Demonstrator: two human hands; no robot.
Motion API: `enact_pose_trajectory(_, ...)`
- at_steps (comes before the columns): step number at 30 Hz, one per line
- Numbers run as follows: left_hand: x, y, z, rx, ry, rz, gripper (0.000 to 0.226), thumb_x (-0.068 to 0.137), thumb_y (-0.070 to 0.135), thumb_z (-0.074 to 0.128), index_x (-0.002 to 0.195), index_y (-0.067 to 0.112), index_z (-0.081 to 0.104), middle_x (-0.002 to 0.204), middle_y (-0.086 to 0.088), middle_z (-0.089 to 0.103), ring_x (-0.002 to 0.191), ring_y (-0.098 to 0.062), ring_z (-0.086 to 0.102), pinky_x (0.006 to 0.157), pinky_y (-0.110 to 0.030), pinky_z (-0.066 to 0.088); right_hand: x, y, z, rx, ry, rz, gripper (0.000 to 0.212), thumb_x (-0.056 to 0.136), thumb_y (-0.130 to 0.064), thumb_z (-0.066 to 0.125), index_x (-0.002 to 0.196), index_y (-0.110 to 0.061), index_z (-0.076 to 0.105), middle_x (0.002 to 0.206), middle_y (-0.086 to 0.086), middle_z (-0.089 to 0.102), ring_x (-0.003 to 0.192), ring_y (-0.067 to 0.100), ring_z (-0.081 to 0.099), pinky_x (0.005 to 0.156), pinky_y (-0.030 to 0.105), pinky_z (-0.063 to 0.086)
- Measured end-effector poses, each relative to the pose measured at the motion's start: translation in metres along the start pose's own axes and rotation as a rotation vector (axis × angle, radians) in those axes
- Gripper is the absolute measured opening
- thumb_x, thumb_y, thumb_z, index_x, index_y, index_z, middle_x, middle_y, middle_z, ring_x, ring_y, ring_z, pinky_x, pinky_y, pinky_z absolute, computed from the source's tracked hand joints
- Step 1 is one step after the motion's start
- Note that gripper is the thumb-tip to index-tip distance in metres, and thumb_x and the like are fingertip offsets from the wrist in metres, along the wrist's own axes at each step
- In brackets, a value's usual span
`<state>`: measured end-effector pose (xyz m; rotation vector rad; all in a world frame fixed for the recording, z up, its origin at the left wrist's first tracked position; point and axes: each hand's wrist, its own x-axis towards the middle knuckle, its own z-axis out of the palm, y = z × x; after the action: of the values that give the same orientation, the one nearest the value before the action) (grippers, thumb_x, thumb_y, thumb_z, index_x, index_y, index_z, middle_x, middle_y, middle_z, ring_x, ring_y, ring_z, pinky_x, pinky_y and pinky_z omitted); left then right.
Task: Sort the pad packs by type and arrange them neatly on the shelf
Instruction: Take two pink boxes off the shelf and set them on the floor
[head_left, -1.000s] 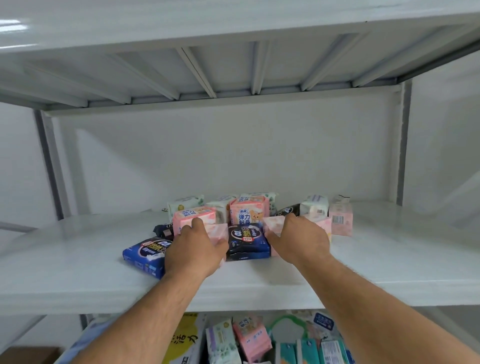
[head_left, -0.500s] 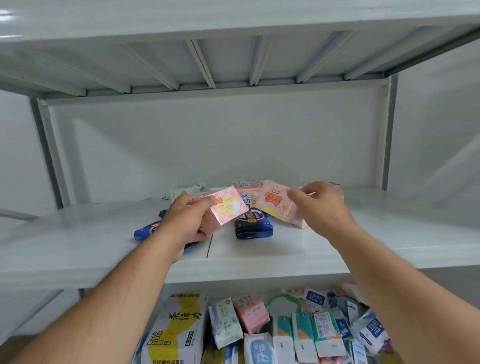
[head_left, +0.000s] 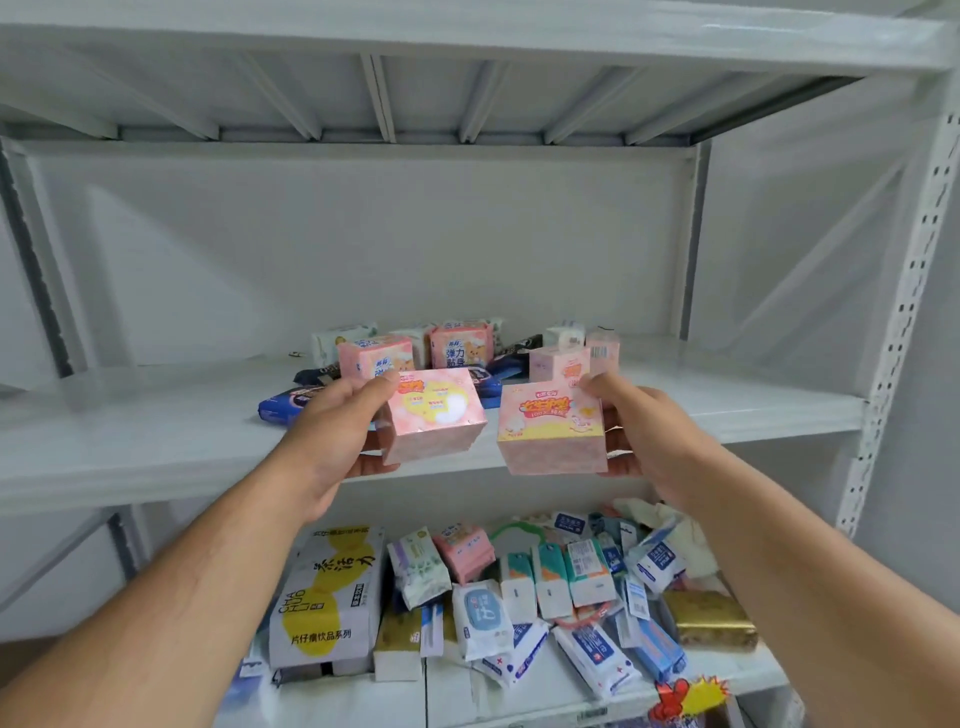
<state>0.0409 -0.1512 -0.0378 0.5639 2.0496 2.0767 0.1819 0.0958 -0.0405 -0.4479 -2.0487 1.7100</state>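
- While raised before the white shelf (head_left: 156, 441), left hand (head_left: 332, 431) closed around a pink pad pack (head_left: 434, 415).
- Right hand (head_left: 641, 431) gripping a pink-and-yellow pad pack (head_left: 551, 434), just beside the first.

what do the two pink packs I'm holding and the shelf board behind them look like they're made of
The two pink square packs, left and right, look wrapped in thin, slightly glossy printed plastic film, with faint sheen and soft edges. The white shelf board appears to be painted metal: smooth, lightly reflective, on perforated steel-looking uprights.
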Motion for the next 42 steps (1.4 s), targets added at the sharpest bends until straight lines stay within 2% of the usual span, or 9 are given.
enact_pose_trajectory(4,-0.030,-0.008,-0.004,0.023,-0.051,0.002,0.024,0.092,0.034,0.065,0.102,0.013,0.063,0.107,-0.014,0.073,0.088,-0.030,0.067,0.087,-0.058,0.055,-0.029,0.014,-0.013,0.039,-0.034,0.028,0.041,0.095,-0.045,0.057,0.117,-0.011,0.063,0.099,0.012,0.077,0.082,0.025,0.072,0.066,0.036,0.055)
enact_pose_trajectory(8,-0.059,-0.010,-0.003,0.039,-0.132,-0.017,0.034,0.088,0.026,0.071,0.117,0.013,0.059,0.109,-0.015,0.073,0.085,-0.026,0.066,0.070,-0.040,0.059,-0.059,0.029,-0.031,0.042,-0.115,-0.017,0.038,0.099,-0.040,0.054,0.116,-0.007,0.064,0.099,0.014,0.076,0.086,0.027,0.072,0.073,0.041,0.056)
enact_pose_trajectory(13,-0.092,-0.020,0.011,0.089,-0.269,-0.077,0.064,0.070,0.015,0.081,0.128,0.010,0.055,0.123,-0.015,0.064,0.110,-0.026,0.067,0.091,-0.042,0.057,-0.098,0.052,-0.070,-0.004,-0.252,-0.065,0.041,0.094,-0.038,0.065,0.121,-0.006,0.064,0.105,0.015,0.076,0.098,0.032,0.073,0.086,0.043,0.057)
enact_pose_trajectory(17,-0.119,-0.029,0.039,0.310,-0.319,-0.046,0.049,0.076,0.002,0.080,0.119,0.016,0.061,0.115,-0.004,0.071,0.111,-0.017,0.066,0.095,-0.033,0.053,-0.125,0.079,-0.107,0.015,-0.396,-0.004,0.084,0.067,-0.047,0.089,0.132,-0.005,0.057,0.118,0.014,0.073,0.110,0.032,0.070,0.095,0.043,0.057)
enact_pose_trajectory(21,-0.143,-0.051,0.066,0.477,-0.353,0.021,0.062,0.072,-0.003,0.082,0.120,0.031,0.060,0.118,0.010,0.069,0.114,-0.003,0.061,0.097,-0.028,0.051,-0.149,0.105,-0.137,-0.060,-0.461,0.061,0.062,0.074,-0.033,0.082,0.128,-0.011,0.060,0.117,0.012,0.073,0.111,0.030,0.069,0.104,0.050,0.050)
enact_pose_trajectory(27,-0.181,-0.091,0.086,0.454,-0.374,-0.038,0.065,0.074,-0.001,0.080,0.111,0.048,0.057,0.128,0.015,0.059,0.123,-0.005,0.055,0.099,-0.036,0.052,-0.175,0.144,-0.155,0.053,-0.546,0.141,0.054,0.079,-0.022,0.078,0.127,-0.005,0.061,0.120,0.016,0.071,0.113,0.035,0.067,0.102,0.048,0.051)
enact_pose_trajectory(31,-0.201,-0.111,0.093,0.352,-0.411,-0.117,0.065,0.074,-0.006,0.076,0.115,0.041,0.057,0.127,0.008,0.056,0.110,-0.023,0.065,0.083,-0.042,0.060,-0.185,0.164,-0.153,0.109,-0.540,0.188,0.052,0.082,-0.021,0.072,0.128,0.001,0.059,0.120,0.021,0.070,0.113,0.037,0.067,0.093,0.045,0.055)
enact_pose_trajectory(37,-0.214,-0.155,0.087,0.192,-0.510,-0.164,0.063,0.078,-0.008,0.074,0.121,0.033,0.056,0.126,0.008,0.062,0.118,-0.014,0.060,0.094,-0.038,0.055,-0.194,0.189,-0.134,0.194,-0.483,0.259,0.053,0.082,-0.018,0.072,0.129,0.001,0.058,0.122,0.023,0.069,0.113,0.039,0.066,0.091,0.044,0.057)
enact_pose_trajectory(42,-0.203,-0.197,0.068,0.163,-0.421,-0.138,0.043,0.080,0.008,0.079,0.109,0.031,0.058,0.118,0.008,0.066,0.117,-0.014,0.060,0.093,-0.043,0.056,-0.202,0.212,-0.104,0.144,-0.455,0.306,0.053,0.079,-0.018,0.077,0.128,-0.004,0.061,0.124,0.018,0.069,0.116,0.035,0.066,0.100,0.045,0.053)
